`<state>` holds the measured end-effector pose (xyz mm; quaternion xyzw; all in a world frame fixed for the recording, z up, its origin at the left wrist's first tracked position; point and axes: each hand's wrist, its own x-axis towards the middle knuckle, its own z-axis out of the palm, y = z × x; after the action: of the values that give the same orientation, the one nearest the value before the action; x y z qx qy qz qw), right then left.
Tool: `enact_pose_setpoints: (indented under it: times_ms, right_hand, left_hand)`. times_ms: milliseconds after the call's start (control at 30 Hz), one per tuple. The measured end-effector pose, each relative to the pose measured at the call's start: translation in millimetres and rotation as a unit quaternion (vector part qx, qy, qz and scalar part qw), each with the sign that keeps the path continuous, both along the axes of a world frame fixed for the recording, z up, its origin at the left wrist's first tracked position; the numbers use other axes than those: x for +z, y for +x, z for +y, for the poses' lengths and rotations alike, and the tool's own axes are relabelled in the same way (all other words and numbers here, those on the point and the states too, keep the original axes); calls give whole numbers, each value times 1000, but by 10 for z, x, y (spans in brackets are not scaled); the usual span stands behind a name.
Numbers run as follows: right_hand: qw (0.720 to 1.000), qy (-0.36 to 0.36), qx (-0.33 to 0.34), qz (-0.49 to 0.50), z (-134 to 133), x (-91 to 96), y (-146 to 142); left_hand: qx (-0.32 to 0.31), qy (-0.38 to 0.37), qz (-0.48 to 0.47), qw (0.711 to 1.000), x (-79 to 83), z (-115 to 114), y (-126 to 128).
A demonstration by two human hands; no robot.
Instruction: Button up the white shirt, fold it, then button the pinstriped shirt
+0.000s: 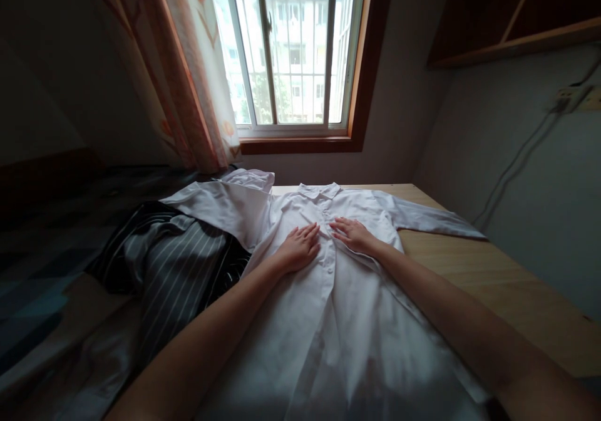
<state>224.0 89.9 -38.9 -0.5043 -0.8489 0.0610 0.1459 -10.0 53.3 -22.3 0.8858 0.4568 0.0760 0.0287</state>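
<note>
A white button-up shirt (357, 296) lies front side up, its collar at the far end and its lower part toward me. My left hand (301, 247) rests flat on the shirt's chest, just left of the button placket, fingers stretched out. On the other side of the placket, my right hand (353, 234) lies on the cloth with its fingers extended. Neither hand grips anything. One sleeve (432, 217) stretches out to the right across the wooden table (507, 277). Creases run through the cloth around both hands.
Dark striped clothing (183, 270) is heaped to the left, with more white cloth (220, 205) over it. Beyond the table are a window (295, 51) and a patterned curtain (188, 83). A cable (514, 161) hangs on the right wall below a shelf (511, 48).
</note>
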Motion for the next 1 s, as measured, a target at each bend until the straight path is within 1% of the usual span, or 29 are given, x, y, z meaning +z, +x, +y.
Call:
enact_pose_setpoints:
  times_ms: [333,567,700,867,1000]
  right_hand:
    - [999,-21,-20,-29,-63,38,-13]
    - [999,-25,-25,-26,-40,2,-10]
    - [999,-25,-22,-22,-43,15,-1]
    - [999,-27,-13,-16,-60,42,9]
    - [1000,-22,-13,-16,-53,26,2]
  left_hand:
    - [-7,-56,36,998,146,-155,-117]
    - [-14,-67,44,997,155,-177,-209]
    - [-25,-74,39,996,165,-172,-234]
    - [-44,-64,30,997,140,-168,-311]
    - [-62,-30,15,998,154,-167,-341]
